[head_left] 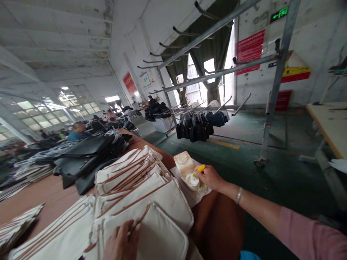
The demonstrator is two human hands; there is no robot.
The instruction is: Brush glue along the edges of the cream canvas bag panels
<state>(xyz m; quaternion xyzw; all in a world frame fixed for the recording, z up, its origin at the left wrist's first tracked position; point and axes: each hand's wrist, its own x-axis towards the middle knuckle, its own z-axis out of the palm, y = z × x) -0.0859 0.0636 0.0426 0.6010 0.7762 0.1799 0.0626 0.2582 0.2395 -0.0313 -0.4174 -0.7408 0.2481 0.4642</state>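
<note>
My right hand [210, 177] grips a small brush by its yellow handle [201, 168]. The brush's lower end is in the opening of a cut-open plastic container [183, 163] holding a whitish paste. Under the container lies a stained white sheet [199, 196]. At the bottom, my left hand [121, 241] has its fingers curled on the brown-trimmed edge of a white bag piece [162, 231], which tops the nearest stack. Its fingertips are partly hidden. Several similar white pieces with brown edges [130, 173] overlap in rows just beyond.
A brown-covered table [40, 193] carries black bag pieces [86, 155] on the left. Beyond its right edge stands a wheeled metal rack [267, 137] with projecting hooks and hanging black bags [193, 128]. Another table [332, 119] is at right. A person in blue [76, 134] sits farther back.
</note>
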